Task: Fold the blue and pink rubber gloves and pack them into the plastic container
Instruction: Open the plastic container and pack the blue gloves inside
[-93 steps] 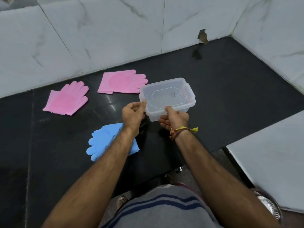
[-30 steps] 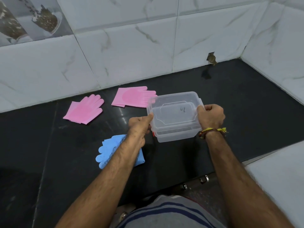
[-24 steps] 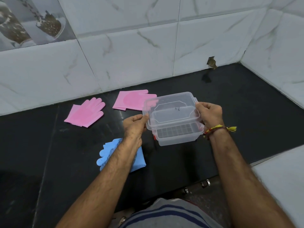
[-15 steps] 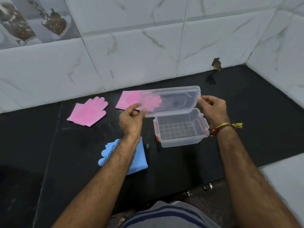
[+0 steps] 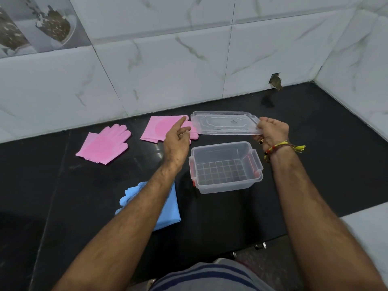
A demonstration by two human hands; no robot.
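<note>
Your right hand pinches the right end of the clear, flat rectangular plastic lid, holding it level in the air above the far side of the container. Your left hand is off the lid, fingers loosely spread and empty, the index finger stretched toward the lid's left end without clearly touching it.

The clear rectangular plastic container stands open on the black stone counter, roughly midway between the tiled back wall and the near edge. Its floor shows a moulded grid of squares, red-orange clips sit at both short ends, and nothing lies inside.

Three gloves lie flat and unfolded on the counter. The pink rubber glove nearest the wall has its cuff to the left and its fingers pointing right, partly hidden behind your left hand. A second pink rubber glove lies well to the left of it, angled, fingers toward the wall, with a textured palm patch. The blue rubber glove lies near the counter's front edge, left of the container, mostly covered by your left forearm; its fingertips poke out on the left.

A red-and-yellow thread band circles your right wrist.
</note>
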